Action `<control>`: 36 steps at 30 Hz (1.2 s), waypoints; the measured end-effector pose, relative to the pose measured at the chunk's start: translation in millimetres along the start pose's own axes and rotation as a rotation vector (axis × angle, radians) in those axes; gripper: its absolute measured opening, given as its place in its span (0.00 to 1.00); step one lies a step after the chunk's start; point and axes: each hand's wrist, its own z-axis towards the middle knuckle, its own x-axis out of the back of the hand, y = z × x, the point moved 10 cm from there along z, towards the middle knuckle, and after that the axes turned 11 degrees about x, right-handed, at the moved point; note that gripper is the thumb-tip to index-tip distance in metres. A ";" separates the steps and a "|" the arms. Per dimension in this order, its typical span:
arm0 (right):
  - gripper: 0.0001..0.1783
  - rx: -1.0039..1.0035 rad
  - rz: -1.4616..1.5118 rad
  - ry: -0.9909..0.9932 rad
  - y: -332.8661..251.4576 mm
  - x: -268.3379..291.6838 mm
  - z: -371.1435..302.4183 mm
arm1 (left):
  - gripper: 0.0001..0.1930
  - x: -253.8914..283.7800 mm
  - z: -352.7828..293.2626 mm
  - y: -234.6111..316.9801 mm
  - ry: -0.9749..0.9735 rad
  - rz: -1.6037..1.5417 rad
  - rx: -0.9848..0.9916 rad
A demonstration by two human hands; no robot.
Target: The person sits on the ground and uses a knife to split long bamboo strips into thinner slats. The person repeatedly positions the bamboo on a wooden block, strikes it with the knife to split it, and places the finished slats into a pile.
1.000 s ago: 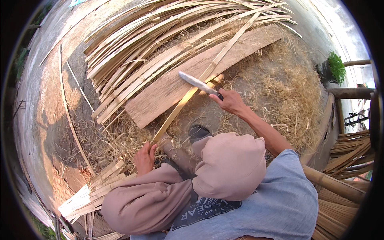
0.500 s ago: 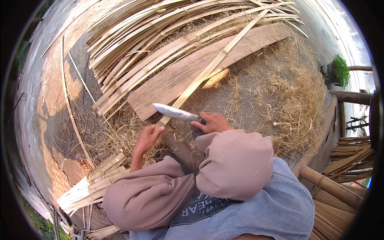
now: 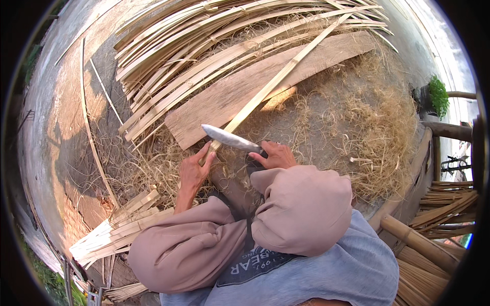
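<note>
A long pale bamboo strip (image 3: 278, 77) slants from near my legs up to the far right, over a wide wooden plank (image 3: 204, 111). Its near end sits between the thumb and fingers of my left hand (image 3: 194, 171). My right hand (image 3: 277, 155) is closed around the dark handle of a knife (image 3: 232, 139). The broad blade points left and lies across the strip, just beyond my left fingertips. Part of the handle is hidden by my right fingers.
A large pile of bamboo strips (image 3: 178, 56) lies beyond the plank. Curly shavings (image 3: 377, 137) cover the ground at right. More strips (image 3: 122, 229) lie at lower left beside my knee. A bamboo pole (image 3: 416, 242) and bundled strips stand at right, with a green plant (image 3: 438, 96) farther off.
My left hand has slid a little farther up along the strip, its fingers now more extended. The knife blade has shifted slightly up and right, still across the strip. The whole view has tilted slightly.
</note>
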 end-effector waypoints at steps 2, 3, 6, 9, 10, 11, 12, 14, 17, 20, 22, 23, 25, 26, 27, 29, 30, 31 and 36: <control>0.35 -0.230 -0.024 -0.056 64.6 41.6 5.5 | 0.22 -3.3 2.4 0.4 -0.020 -0.067 -0.037; 0.38 -0.465 0.023 0.008 128.3 75.5 5.9 | 0.22 -2.6 4.9 6.0 -0.036 -0.056 -0.026; 0.43 -0.597 -0.067 0.240 209.5 163.9 19.6 | 0.22 -4.7 1.5 1.1 -0.081 -0.065 0.024; 0.42 -0.515 -0.003 0.185 172.3 150.5 34.7 | 0.23 -21.6 5.5 -8.1 -0.153 -0.155 0.063; 0.41 -0.429 0.006 0.080 124.8 116.7 33.9 | 0.23 -19.9 5.9 -6.5 -0.197 -0.176 0.095; 0.40 -0.336 0.028 -0.018 75.1 82.2 32.0 | 0.23 -18.6 6.0 -8.0 -0.231 -0.194 0.130; 0.39 -0.204 0.064 -0.100 36.9 45.4 26.4 | 0.23 -15.5 3.5 -14.3 -0.208 -0.211 0.109; 0.38 -0.009 -0.025 -0.022 2.4 35.8 14.9 | 0.24 -19.5 7.7 -23.0 -0.187 -0.271 0.034; 0.38 -0.201 -0.033 -0.050 79.3 73.1 33.0 | 0.25 -28.0 13.7 -24.8 -0.258 -0.379 0.021; 0.42 -0.596 -0.001 0.246 209.9 177.0 41.8 | 0.26 -31.4 16.0 -12.3 -0.367 -0.390 0.091; 0.42 -0.692 0.130 0.366 230.2 191.7 49.0 | 0.27 -33.8 11.4 -20.0 -0.371 -0.424 0.119; 0.42 -0.651 0.107 0.335 216.1 191.9 54.2 | 0.27 -36.8 13.7 -22.8 -0.383 -0.435 0.122; 0.41 -0.461 -0.010 0.177 165.3 158.3 64.9 | 0.27 -47.2 12.5 -31.3 -0.418 -0.485 0.163; 0.41 -0.328 -0.094 0.069 124.3 121.5 58.5 | 0.28 -45.3 11.0 -30.3 -0.452 -0.488 0.206; 0.39 -0.307 0.037 -0.101 80.6 78.2 46.4 | 0.28 -40.0 10.6 -32.4 -0.453 -0.491 0.224; 0.38 0.087 -0.039 -0.041 -2.0 43.6 19.6 | 0.28 -35.1 13.3 -28.4 -0.472 -0.488 0.244; 0.38 0.014 -0.030 -0.063 12.0 41.1 23.3 | 0.28 -35.6 13.4 -30.6 -0.466 -0.490 0.227; 0.37 -0.067 -0.022 -0.089 35.2 44.9 26.1 | 0.28 -36.1 12.0 -33.7 -0.450 -0.489 0.200; 0.46 -0.680 -0.285 0.319 297.6 241.8 24.4 | 0.27 -30.6 19.3 -13.4 -0.235 -0.395 -0.067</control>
